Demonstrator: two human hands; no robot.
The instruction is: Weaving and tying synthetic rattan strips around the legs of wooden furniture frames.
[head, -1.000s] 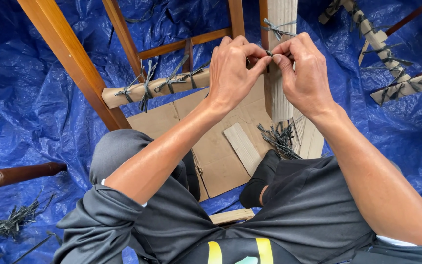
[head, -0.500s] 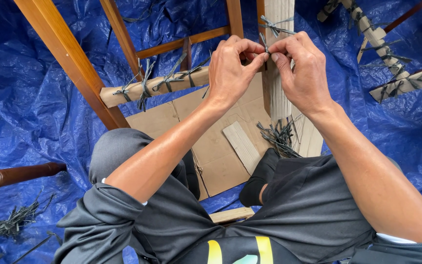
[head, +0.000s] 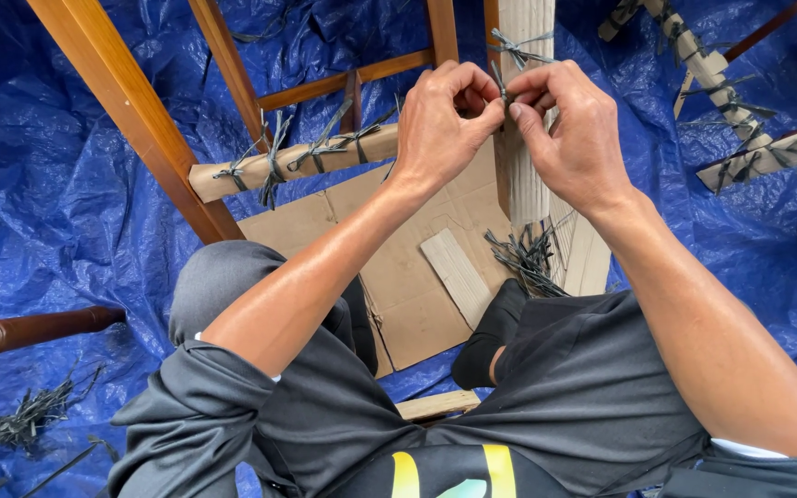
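My left hand (head: 443, 120) and my right hand (head: 572, 124) meet in front of an upright wooden leg wrapped in corrugated cardboard (head: 526, 138). Both pinch the ends of a dark grey strap tie (head: 502, 85) against the wrap, fingertips touching. Another knotted tie (head: 509, 41) sits just above on the same leg. A horizontal rail wrapped in cardboard (head: 292, 161) with several knotted ties lies left of my left hand.
Orange-brown wooden frame legs (head: 131, 111) rise at left. Flat cardboard (head: 408, 277) lies under the frame with a bundle of loose dark ties (head: 526, 258). More ties (head: 34, 420) and a dark turned leg (head: 34, 327) lie at left on blue tarpaulin (head: 29, 203). Wrapped parts (head: 749, 157) at right.
My hands have stayed at the same spot on the wrapped leg; the fingers shifted slightly on the tie. The view has edged a little.
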